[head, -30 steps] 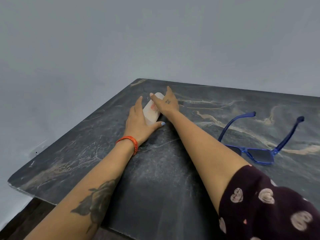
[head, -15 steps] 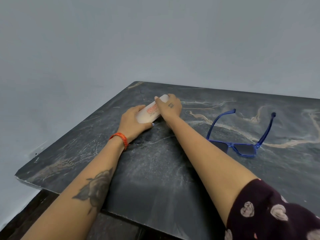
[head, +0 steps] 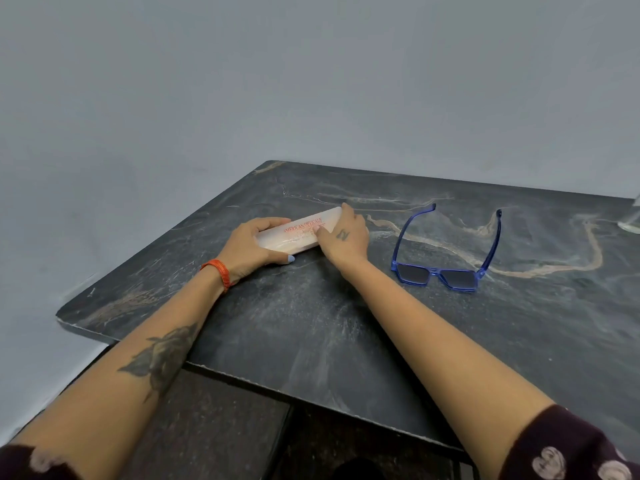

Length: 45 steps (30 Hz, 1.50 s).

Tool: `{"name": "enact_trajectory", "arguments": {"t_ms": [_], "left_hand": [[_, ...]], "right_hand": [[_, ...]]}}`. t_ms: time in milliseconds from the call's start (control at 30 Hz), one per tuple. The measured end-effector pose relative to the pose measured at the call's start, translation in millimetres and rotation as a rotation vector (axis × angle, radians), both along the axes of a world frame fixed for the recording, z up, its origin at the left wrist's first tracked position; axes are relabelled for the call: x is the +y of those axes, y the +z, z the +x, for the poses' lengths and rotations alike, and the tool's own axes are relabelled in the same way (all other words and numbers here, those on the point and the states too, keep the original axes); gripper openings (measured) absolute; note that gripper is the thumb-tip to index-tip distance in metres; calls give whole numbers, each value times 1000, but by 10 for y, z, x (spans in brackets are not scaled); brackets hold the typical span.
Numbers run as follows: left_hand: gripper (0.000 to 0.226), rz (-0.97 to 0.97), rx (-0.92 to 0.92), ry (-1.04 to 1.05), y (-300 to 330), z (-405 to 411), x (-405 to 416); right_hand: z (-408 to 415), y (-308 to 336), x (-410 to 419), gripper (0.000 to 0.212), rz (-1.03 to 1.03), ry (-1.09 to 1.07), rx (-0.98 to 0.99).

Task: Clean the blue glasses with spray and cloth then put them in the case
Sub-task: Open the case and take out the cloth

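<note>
A long pale pink glasses case [head: 298, 232] with red lettering lies closed on the dark marble table [head: 311, 323]. My left hand [head: 251, 249] grips its near left end, thumb in front and fingers curled over the far side. My right hand [head: 344, 237] holds its right end, fingers wrapped over the top. The blue glasses [head: 446, 258] sit to the right of my right hand, arms unfolded and pointing away, dark lenses facing me. I see no cloth.
At the far right edge of the view a clear object [head: 632, 216] stands on the table, mostly cut off. The table's near edge runs diagonally, with dark flooring [head: 214, 427] below it. A plain grey wall lies behind.
Both hands went from lying flat beside the case to curling round its ends. The case has turned so its lettered side shows. The view shifted right.
</note>
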State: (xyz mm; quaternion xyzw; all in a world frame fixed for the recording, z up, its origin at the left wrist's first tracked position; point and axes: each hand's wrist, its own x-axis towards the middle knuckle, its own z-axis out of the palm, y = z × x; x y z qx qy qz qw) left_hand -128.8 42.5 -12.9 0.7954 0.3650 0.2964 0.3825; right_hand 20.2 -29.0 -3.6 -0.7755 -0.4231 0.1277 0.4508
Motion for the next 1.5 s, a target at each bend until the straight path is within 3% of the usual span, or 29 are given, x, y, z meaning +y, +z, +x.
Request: {"name": "enact_trajectory", "arguments": {"t_ms": [200, 400, 533, 700, 1067, 1367, 1500], "left_hand": [[74, 36, -1, 1, -17, -24, -42], [74, 43, -3, -13, -23, -23, -15], [73, 45, -12, -19, -29, -13, 1], [71, 45, -21, -26, -55, -7, 43], [49, 14, -46, -13, -38, -2, 60], [50, -13, -69, -14, -35, -7, 45], [52, -19, -73, -12, -29, -13, 45]], "right_hand": [[-10, -82, -115, 67, -45, 88, -126], [72, -100, -133, 68, -35, 280, -519], [130, -141, -87, 60, -39, 426, -641], [203, -83, -62, 50, -39, 453, -783], [227, 12, -2, 50, -229, 513, -1373], [237, -17, 64, 50, -208, 542, -1481], [241, -37, 92, 66, -194, 537, -1545]]}}
